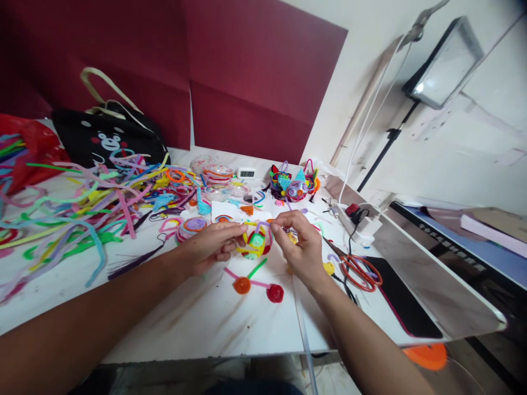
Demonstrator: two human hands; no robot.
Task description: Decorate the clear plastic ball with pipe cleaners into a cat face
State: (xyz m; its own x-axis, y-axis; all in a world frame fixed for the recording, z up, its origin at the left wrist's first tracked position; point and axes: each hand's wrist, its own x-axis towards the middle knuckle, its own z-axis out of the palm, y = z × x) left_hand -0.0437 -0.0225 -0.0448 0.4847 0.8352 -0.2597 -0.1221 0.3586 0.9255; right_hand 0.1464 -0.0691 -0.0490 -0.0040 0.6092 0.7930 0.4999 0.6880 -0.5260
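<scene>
The small round pipe-cleaner ornament (257,242) sits just above the tabletop (206,321), held directly between both hands. The left hand (212,246) is clamped on its left side, and the right hand (300,248) pinches its upper right edge. Both are equally near. Two coiled pipe-cleaner flowers (242,285) lie just below, and the scissors (359,270) are to the right.

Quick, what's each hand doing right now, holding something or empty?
Left hand: closed on the colourful pipe-cleaner piece.
Right hand: fingertips pinched on the same piece, from the other side.
</scene>
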